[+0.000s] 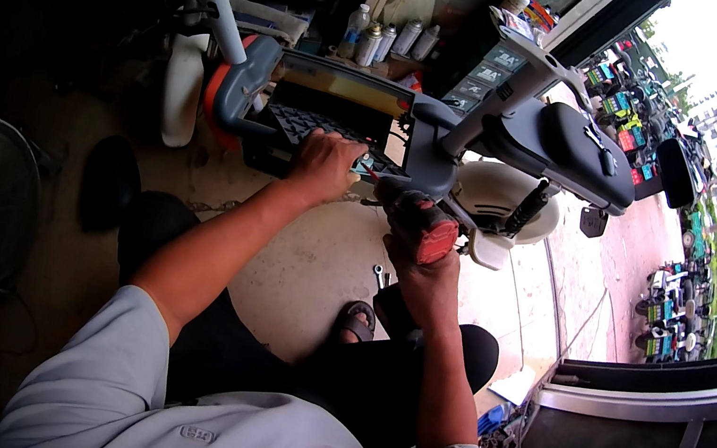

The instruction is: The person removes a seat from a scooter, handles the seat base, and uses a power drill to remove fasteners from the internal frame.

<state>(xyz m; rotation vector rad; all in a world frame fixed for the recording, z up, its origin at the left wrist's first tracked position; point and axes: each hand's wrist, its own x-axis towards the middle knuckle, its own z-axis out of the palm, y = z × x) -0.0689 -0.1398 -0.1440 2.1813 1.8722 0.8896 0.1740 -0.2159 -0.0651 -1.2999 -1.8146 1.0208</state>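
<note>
hands (430, 287) at drill (421, 223) and scooter (434, 168), lettered boxes (484, 75), cans (368, 45) seemingly labelled

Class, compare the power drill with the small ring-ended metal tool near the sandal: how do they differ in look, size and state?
The power drill is red and black; the ring-ended tool is silvery. The drill has a thick, bulky body, while the ring-ended tool is slim and looks much smaller. The drill is gripped in the right hand; the ring-ended tool lies on the floor. Both are tools.
</note>
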